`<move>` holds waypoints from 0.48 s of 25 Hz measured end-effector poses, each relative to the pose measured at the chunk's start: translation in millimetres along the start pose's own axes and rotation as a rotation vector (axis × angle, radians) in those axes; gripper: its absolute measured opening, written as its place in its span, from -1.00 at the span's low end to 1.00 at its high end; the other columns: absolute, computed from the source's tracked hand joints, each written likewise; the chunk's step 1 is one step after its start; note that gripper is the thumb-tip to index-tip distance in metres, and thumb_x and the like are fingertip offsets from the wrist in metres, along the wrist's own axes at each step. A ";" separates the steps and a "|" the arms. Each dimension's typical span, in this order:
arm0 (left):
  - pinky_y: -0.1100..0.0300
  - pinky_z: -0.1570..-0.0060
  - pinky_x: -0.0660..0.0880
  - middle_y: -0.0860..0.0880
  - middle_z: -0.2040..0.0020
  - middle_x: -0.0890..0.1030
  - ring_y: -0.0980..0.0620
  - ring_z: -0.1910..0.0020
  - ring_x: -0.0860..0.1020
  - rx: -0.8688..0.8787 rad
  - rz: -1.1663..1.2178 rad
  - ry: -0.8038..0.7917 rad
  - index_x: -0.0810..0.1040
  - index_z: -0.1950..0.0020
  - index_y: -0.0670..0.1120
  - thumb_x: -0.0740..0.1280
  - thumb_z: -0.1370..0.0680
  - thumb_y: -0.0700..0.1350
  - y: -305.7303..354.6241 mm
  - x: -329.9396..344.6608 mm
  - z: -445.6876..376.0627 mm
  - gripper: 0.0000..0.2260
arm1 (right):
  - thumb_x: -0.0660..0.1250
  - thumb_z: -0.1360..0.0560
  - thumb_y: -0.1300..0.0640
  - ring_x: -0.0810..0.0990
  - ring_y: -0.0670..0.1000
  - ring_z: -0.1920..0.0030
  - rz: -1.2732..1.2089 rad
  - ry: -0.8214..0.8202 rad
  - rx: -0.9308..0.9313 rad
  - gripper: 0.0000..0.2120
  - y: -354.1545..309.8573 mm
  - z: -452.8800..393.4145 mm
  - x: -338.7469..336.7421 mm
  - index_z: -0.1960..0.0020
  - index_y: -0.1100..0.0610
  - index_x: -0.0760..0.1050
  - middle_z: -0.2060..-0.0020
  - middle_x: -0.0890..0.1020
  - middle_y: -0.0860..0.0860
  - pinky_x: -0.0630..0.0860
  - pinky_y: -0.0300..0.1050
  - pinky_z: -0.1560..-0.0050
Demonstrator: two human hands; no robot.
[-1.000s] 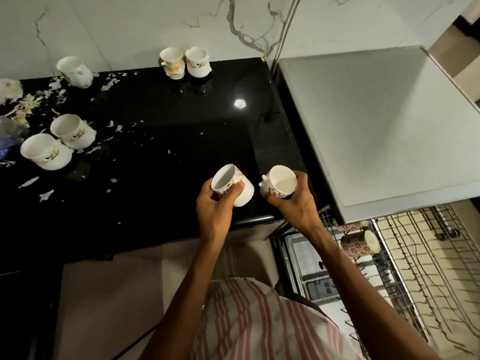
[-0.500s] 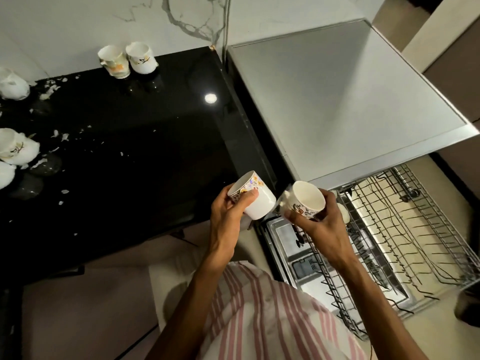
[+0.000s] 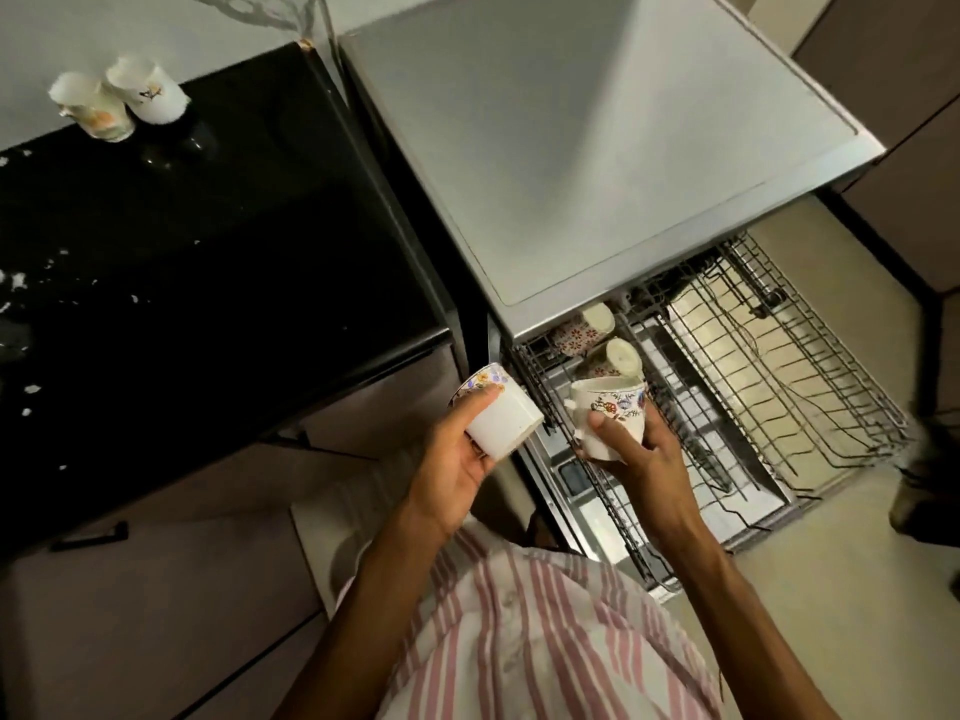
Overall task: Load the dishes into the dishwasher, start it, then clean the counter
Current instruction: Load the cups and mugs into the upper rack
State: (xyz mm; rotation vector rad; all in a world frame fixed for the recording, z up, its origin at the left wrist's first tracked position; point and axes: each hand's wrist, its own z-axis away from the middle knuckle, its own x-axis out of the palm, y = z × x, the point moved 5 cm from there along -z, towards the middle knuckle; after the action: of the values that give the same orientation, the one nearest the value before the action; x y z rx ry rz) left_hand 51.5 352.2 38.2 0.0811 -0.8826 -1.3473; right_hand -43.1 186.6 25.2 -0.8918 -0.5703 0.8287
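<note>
My left hand [image 3: 457,459] grips a white flowered cup [image 3: 501,415] tilted on its side, just past the counter's front right corner. My right hand [image 3: 636,449] holds a second flowered cup [image 3: 608,410] upright over the left end of the pulled-out dishwasher rack [image 3: 779,376]. Two cups [image 3: 597,335] lie in the rack just behind it, partly under the dishwasher's grey top [image 3: 597,148]. Two more white cups [image 3: 119,103] stand at the back of the black counter [image 3: 208,262].
White crumbs [image 3: 21,283] are scattered over the counter's left part. The open dishwasher door lies below the rack. A cabinet drawer front [image 3: 156,589] is under the counter. A dark object [image 3: 930,491] stands on the floor at the right. My striped shirt fills the bottom.
Both hands have carried their cups right and down, from over the counter edge to the rack. The right cup now hangs over the rack's left end. The view has swung right.
</note>
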 end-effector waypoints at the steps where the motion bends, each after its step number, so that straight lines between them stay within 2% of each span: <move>1: 0.08 -0.12 0.48 -0.13 -0.03 0.65 -0.05 -0.06 0.58 -0.022 -0.031 0.007 0.58 -0.16 -0.14 0.44 -0.37 -0.08 -10.1 2.9 -1.2 -0.62 | 0.59 -0.15 -0.26 0.65 0.10 -0.05 -0.049 0.001 0.028 -0.23 6.2 -0.1 -8.2 -0.27 0.02 0.49 -0.08 0.67 0.04 0.61 0.04 -0.03; 3: 0.08 -0.08 0.49 -0.16 -0.05 0.64 -0.06 -0.03 0.59 -0.055 -0.077 0.033 0.59 -0.15 -0.15 0.43 -0.36 -0.05 -27.5 8.0 -4.3 -0.61 | 0.56 -0.18 -0.29 0.64 0.09 -0.01 -0.130 0.005 0.072 -0.20 14.2 0.0 -22.3 -0.28 0.09 0.49 -0.08 0.66 0.08 0.61 -0.03 0.05; 6: 0.19 0.08 0.54 -0.15 -0.02 0.64 -0.04 0.02 0.60 -0.097 -0.123 0.065 0.61 -0.12 -0.15 0.50 -0.36 -0.08 -46.8 20.0 -8.3 -0.64 | 0.38 -0.39 -0.28 0.60 0.02 0.12 -0.224 0.013 0.136 -0.37 23.3 -2.0 -46.9 -0.29 0.12 0.48 0.03 0.65 0.06 0.55 -0.13 0.22; 8: 0.23 0.15 0.55 -0.14 0.02 0.64 -0.02 0.06 0.60 -0.133 -0.138 0.070 0.62 -0.09 -0.15 0.49 -0.35 -0.06 -59.0 29.5 -11.4 -0.65 | 0.25 -0.50 -0.23 0.57 0.02 0.13 -0.254 -0.001 0.146 -0.47 27.1 -4.9 -63.5 -0.31 0.12 0.45 0.00 0.64 0.08 0.51 -0.15 0.26; 12: 0.16 0.12 0.45 -0.16 0.01 0.63 -0.08 0.00 0.54 -0.185 -0.131 0.082 0.64 -0.05 -0.13 0.44 -0.37 -0.03 -84.0 36.6 -24.4 -0.69 | 0.28 -0.49 -0.15 0.62 0.02 0.14 -0.290 0.044 0.170 -0.48 36.0 -13.7 -93.5 -0.32 0.15 0.41 -0.05 0.61 0.13 0.57 -0.14 0.26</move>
State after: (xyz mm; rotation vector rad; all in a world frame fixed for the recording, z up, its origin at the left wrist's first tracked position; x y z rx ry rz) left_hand -3.3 287.5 -4.3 0.0514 -0.6901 -1.5310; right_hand -99.8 117.0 -21.5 -0.6518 -0.5657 0.5837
